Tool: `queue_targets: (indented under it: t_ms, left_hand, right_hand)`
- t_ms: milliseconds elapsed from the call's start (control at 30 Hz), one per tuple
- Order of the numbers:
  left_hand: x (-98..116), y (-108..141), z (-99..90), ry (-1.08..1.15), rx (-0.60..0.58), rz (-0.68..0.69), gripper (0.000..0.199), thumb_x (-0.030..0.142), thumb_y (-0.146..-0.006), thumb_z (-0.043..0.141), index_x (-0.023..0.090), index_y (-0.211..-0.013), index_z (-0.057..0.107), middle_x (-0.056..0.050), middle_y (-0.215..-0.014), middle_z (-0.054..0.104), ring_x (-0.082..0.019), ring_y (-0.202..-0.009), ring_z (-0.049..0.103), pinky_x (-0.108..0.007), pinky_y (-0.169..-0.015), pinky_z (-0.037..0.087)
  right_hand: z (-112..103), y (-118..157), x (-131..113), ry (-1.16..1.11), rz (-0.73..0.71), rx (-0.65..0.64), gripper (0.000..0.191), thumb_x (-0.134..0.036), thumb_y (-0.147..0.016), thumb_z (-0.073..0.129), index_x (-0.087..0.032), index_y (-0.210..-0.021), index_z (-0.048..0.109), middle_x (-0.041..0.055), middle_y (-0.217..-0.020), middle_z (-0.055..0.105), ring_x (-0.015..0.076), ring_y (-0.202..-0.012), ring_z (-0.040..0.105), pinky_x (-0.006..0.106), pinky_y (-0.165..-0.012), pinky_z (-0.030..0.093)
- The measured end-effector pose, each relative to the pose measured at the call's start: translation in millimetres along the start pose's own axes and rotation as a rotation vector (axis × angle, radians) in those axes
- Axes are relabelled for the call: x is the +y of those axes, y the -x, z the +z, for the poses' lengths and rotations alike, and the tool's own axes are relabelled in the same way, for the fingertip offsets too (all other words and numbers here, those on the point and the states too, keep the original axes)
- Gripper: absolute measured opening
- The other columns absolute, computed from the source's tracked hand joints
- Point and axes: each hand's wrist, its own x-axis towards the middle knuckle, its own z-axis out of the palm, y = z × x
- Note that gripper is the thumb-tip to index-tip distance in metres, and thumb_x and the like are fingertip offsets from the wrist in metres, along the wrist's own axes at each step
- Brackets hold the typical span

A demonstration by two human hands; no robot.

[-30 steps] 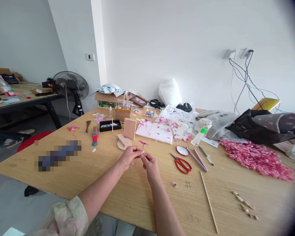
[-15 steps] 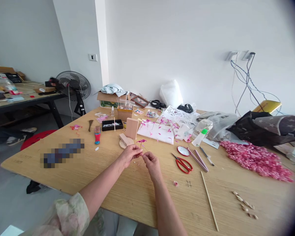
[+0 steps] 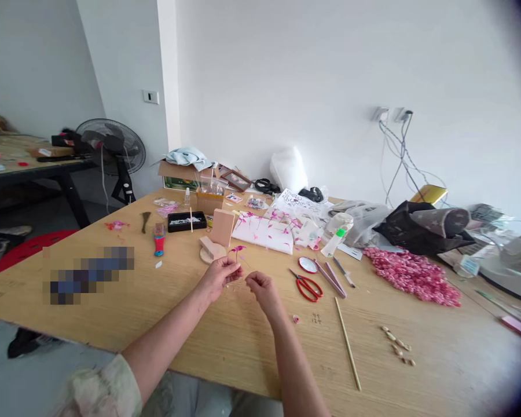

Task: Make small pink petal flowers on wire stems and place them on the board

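Note:
My left hand (image 3: 219,279) pinches a small magenta artificial flower (image 3: 238,249) by its thin stem, with the petals standing above the fingertips. Just to its right, my right hand (image 3: 263,289) is closed in a pinch, a small gap away from the left. A fine line seems to run near its fingertips, but what it holds is too small to tell. Behind the left hand are a round wooden base (image 3: 207,255) and an upright wooden block (image 3: 223,227). More magenta flowers on stems (image 3: 273,217) stand along a white foam pad (image 3: 264,236).
Red-handled scissors (image 3: 308,288), a round red-rimmed dish (image 3: 308,264) and pink tweezers (image 3: 335,280) lie right of my hands. Farther right are a wooden stick (image 3: 347,343) and a pink beaded heap (image 3: 412,277). A black tray (image 3: 186,222) and a red-blue tool (image 3: 158,239) lie left.
My right hand has come away from the left, opening a gap between them. The left still holds the flower. The whole view has turned slightly to the right.

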Motion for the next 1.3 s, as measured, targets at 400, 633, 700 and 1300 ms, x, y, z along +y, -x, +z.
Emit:
queue_targets:
  t_ms: [400,633,700,1300]
  left_hand:
    - [11.6,11.1,0.2,0.030,0.018,0.049,0.021,0.027,-0.061,0.068,0.013,-0.063,0.053,-0.003,-0.070,0.064,-0.011,-0.066,0.059,-0.024,-0.066,0.042]
    - [12.1,13.5,-0.2,0.037,0.041,0.040,0.019,0.025,-0.062,0.068,0.013,-0.063,0.053,-0.002,-0.067,0.063,-0.011,-0.065,0.058,-0.023,-0.066,0.042]
    - [12.1,13.4,0.4,0.051,0.035,0.044,0.019,0.025,-0.061,0.069,0.013,-0.063,0.054,-0.002,-0.066,0.063,-0.011,-0.064,0.058,-0.023,-0.066,0.042]
    - [3.2,14.5,1.8,0.090,0.035,0.106,0.015,0.025,-0.065,0.066,0.014,-0.063,0.056,0.000,-0.064,0.060,-0.009,-0.065,0.055,-0.022,-0.068,0.041]
  right_hand:
    - [-143.0,-8.2,30.9,1.240,0.365,0.036,0.023,-0.023,-0.075,0.040,-0.018,-0.076,0.062,0.0101,-0.088,0.062,0.0219,-0.083,0.057,0.027,-0.061,0.039]
    - [-141.9,-25.8,44.1,1.310,0.387,-0.103,0.020,-0.020,-0.073,0.044,-0.016,-0.078,0.063,0.0124,-0.088,0.063,0.0242,-0.082,0.058,0.031,-0.063,0.041]
    - [-141.8,-30.4,45.0,1.308,0.379,-0.127,0.020,-0.022,-0.073,0.044,-0.015,-0.075,0.063,0.0128,-0.087,0.063,0.0239,-0.082,0.058,0.032,-0.064,0.041]
    - [-66.0,84.2,-43.8,-0.128,0.259,-0.088,0.031,-0.024,-0.060,0.055,-0.018,-0.090,0.049,-0.0046,-0.060,0.043,0.0101,-0.053,0.046,0.022,-0.049,0.036]
